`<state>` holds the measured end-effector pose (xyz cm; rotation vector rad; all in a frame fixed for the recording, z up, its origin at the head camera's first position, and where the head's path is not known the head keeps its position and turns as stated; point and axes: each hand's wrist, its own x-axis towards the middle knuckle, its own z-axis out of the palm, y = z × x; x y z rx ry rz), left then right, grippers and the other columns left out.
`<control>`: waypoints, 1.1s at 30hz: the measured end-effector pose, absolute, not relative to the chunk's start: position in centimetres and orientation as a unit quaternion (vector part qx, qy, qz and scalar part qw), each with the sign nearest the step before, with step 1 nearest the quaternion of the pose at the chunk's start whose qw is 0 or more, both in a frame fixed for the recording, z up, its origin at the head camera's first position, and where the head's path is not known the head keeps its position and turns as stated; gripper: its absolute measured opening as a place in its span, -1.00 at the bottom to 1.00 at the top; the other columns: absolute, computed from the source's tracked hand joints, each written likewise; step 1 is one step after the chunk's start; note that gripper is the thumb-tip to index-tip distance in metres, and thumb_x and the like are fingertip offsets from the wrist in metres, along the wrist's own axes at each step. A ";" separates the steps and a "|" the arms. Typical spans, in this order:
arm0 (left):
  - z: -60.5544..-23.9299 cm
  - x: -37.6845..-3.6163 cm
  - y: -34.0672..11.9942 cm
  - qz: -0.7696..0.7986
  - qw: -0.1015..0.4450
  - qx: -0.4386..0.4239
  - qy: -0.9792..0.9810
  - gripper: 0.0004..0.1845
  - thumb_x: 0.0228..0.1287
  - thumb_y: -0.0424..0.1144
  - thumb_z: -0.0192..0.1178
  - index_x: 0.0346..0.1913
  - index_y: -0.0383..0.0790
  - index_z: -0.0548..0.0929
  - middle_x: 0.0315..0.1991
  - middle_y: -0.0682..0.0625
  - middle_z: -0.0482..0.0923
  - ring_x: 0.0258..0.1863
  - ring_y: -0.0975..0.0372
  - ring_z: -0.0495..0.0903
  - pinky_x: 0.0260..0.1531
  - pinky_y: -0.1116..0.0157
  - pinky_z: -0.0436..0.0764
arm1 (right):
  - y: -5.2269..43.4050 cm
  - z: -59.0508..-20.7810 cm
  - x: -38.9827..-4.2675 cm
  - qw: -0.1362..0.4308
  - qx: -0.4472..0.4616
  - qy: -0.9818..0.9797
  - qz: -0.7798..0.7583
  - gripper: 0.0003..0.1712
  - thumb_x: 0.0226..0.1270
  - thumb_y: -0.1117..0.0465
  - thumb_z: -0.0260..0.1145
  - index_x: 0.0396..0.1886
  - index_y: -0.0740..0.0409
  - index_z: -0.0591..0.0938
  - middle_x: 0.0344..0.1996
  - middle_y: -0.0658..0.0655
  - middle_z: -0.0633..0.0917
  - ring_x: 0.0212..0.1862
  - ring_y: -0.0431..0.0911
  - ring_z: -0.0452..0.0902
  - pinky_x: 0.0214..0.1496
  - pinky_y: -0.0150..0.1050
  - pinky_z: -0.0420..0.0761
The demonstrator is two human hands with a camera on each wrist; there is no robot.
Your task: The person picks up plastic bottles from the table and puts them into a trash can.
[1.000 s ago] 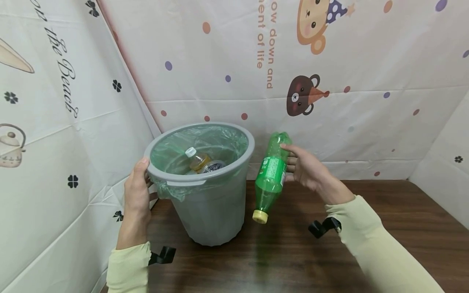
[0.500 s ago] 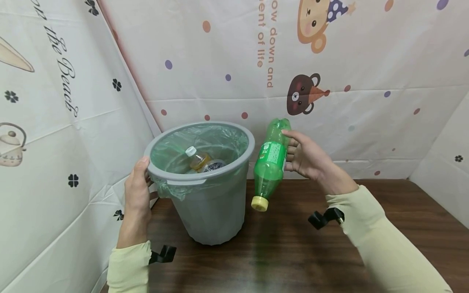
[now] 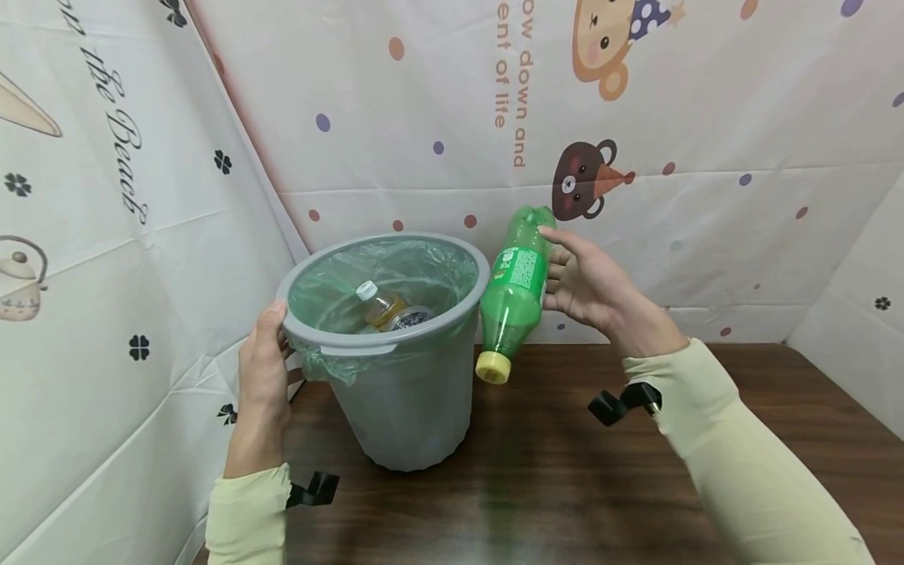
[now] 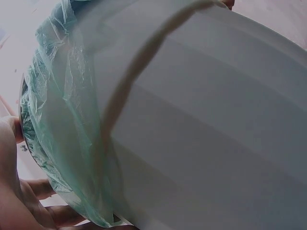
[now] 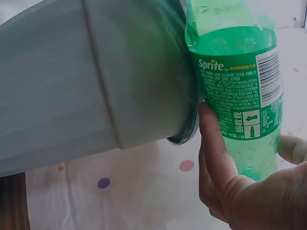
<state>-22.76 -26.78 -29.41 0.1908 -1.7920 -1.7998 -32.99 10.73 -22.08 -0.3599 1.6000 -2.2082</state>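
In the head view my right hand (image 3: 593, 286) grips a green Sprite bottle (image 3: 519, 271) near its base, with the yellow cap (image 3: 493, 367) tilted downward. The bottle is held above the table, close beside the right rim of a grey trash can (image 3: 417, 408). Thumb and fingers wrap the bottle's lower end in the right wrist view, below the label (image 5: 240, 93). My left hand (image 3: 264, 377) holds the can's left rim, thumb on top and fingers underneath, partly hidden. A green plastic liner (image 4: 72, 124) folds over the rim by those fingers.
Inside the can lie a bottle with a white cap (image 3: 384, 308) and a round dark-patterned item (image 3: 411, 318). The can stands on a dark wooden table (image 3: 565, 486). Printed white cloth (image 3: 706, 259) hangs behind and at the sides.
My right hand has raised the Sprite bottle, bringing its cap up and slightly left toward the can's rim. My left hand and the can have stayed in place.
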 end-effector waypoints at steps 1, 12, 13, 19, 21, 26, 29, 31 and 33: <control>-29.4 -22.8 -26.8 -0.675 0.294 0.072 -0.673 -0.54 0.59 0.24 0.02 0.07 0.00 0.73 -0.03 0.01 0.70 0.00 0.16 0.59 -0.28 0.23 0.61 | 10.6 -21.9 -33.0 0.194 -0.128 0.569 -0.789 -0.11 0.71 -0.19 0.04 0.65 0.26 -0.05 0.45 0.28 0.22 0.32 0.09 0.35 0.03 -0.18 0.70; -29.3 -22.8 -26.7 -0.675 0.291 0.066 -0.675 -0.54 0.61 0.23 0.00 0.14 0.03 0.72 -0.01 0.04 0.70 0.04 0.16 0.57 -0.12 0.14 0.53 | 9.6 -20.8 -33.2 0.182 -0.106 0.536 -0.818 -0.02 0.68 -0.18 0.11 0.70 0.21 -0.15 0.61 0.30 0.05 0.56 0.15 0.15 0.27 -0.10 0.59; -29.3 -22.8 -26.7 -0.676 0.292 0.065 -0.674 -0.54 0.61 0.23 0.00 0.15 0.02 0.72 -0.01 0.04 0.70 0.05 0.16 0.56 -0.08 0.14 0.51 | 9.5 -20.7 -33.2 0.180 -0.104 0.532 -0.821 -0.02 0.68 -0.18 0.11 0.70 0.21 -0.16 0.62 0.31 0.05 0.56 0.15 0.15 0.30 -0.08 0.57; -29.3 -22.8 -26.7 -0.676 0.294 0.067 -0.673 -0.54 0.61 0.23 0.01 0.14 0.02 0.72 0.00 0.03 0.71 0.05 0.17 0.57 -0.07 0.17 0.51 | 8.8 -20.3 -33.1 0.160 -0.088 0.507 -0.842 0.05 0.67 -0.14 0.16 0.71 0.20 -0.25 0.65 0.32 -0.02 0.61 0.17 0.08 0.54 0.06 0.28; -29.4 -22.8 -26.7 -0.676 0.294 0.067 -0.673 -0.53 0.61 0.24 0.00 0.13 0.02 0.73 0.00 0.02 0.71 0.04 0.16 0.58 -0.08 0.16 0.50 | 8.5 -20.2 -33.1 0.154 -0.083 0.498 -0.849 0.03 0.67 -0.13 0.16 0.71 0.19 -0.24 0.65 0.32 -0.01 0.61 0.17 0.08 0.54 0.08 0.28; -29.4 -22.8 -26.8 -0.676 0.294 0.070 -0.672 -0.54 0.61 0.23 0.00 0.10 0.02 0.74 -0.03 0.05 0.73 0.02 0.17 0.58 -0.12 0.17 0.52 | 7.8 -20.0 -33.3 0.140 -0.079 0.484 -0.860 0.00 0.67 -0.11 0.16 0.71 0.20 -0.19 0.64 0.32 0.03 0.60 0.15 0.12 0.53 0.10 0.28; -29.4 -22.8 -26.8 -0.678 0.294 0.069 -0.671 -0.56 0.61 0.22 0.00 0.08 0.03 0.74 -0.05 0.06 0.73 0.00 0.17 0.58 -0.15 0.17 0.53 | 7.3 -19.9 -33.3 0.133 -0.080 0.485 -0.860 -0.01 0.67 -0.11 0.16 0.71 0.22 -0.18 0.65 0.34 0.00 0.61 0.16 0.12 0.52 0.11 0.30; -29.4 -22.8 -26.8 -0.677 0.294 0.068 -0.671 -0.56 0.61 0.22 0.00 0.07 0.03 0.74 -0.06 0.06 0.73 0.00 0.17 0.59 -0.18 0.18 0.55 | 7.0 -19.9 -33.3 0.131 -0.082 0.488 -0.859 -0.01 0.67 -0.11 0.15 0.71 0.22 -0.18 0.67 0.34 -0.04 0.62 0.16 0.10 0.52 0.11 0.31; -29.4 -22.8 -26.8 -0.676 0.293 0.068 -0.673 -0.56 0.61 0.22 0.00 0.06 0.03 0.74 -0.06 0.06 0.73 -0.01 0.17 0.59 -0.21 0.18 0.57 | 6.7 -19.8 -33.3 0.129 -0.083 0.485 -0.861 -0.01 0.67 -0.10 0.15 0.71 0.21 -0.17 0.68 0.34 -0.08 0.63 0.17 0.07 0.51 0.10 0.32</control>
